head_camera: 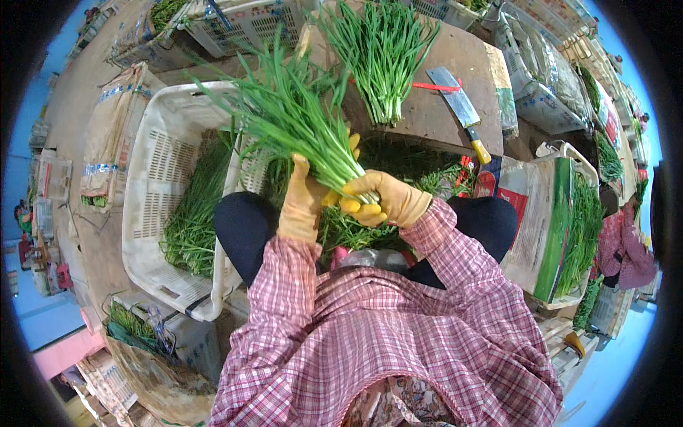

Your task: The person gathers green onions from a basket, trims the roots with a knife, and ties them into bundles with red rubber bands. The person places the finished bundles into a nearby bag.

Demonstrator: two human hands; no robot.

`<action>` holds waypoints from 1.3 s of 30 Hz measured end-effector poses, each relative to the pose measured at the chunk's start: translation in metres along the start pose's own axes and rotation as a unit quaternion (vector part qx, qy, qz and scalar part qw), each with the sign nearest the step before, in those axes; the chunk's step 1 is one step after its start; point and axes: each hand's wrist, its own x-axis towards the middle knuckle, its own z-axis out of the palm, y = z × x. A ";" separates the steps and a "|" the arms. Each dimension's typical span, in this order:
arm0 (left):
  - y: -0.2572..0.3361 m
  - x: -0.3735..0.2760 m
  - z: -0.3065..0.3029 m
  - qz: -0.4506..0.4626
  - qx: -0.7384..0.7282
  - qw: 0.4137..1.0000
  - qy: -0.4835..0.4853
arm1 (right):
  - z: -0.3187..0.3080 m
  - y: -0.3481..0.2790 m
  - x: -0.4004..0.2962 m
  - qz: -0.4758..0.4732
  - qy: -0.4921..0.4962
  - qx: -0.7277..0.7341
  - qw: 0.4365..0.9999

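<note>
A bunch of green Chinese chives is held tilted in front of me, leaves up and to the left. My left hand, in a yellow rubber glove, cradles the bunch, its thumb in front and fingers on the far side. Around the pale stem ends closes my right hand, gloved alike. Beyond the hands, a second chive bunch lies on a wooden board. To its right rests a cleaver with a yellow-and-black handle, across a red strip that also passes by the bunch.
A white plastic crate with loose chives stands at my left. On my right is another crate of chives, with a printed sheet over its near side. Loose leaves lie between my knees. More crates stand beyond.
</note>
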 end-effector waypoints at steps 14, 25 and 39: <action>-0.014 0.005 0.032 -0.065 -0.037 0.985 0.158 | 0.016 0.005 -0.046 -0.028 0.225 -0.474 0.851; 0.019 0.017 0.032 -0.014 -0.025 0.968 0.248 | 0.040 -0.002 -0.018 -0.091 0.476 -0.508 0.712; 0.005 0.030 0.016 0.037 -0.018 0.924 0.380 | 0.037 0.012 -0.001 -0.256 0.440 -0.796 0.327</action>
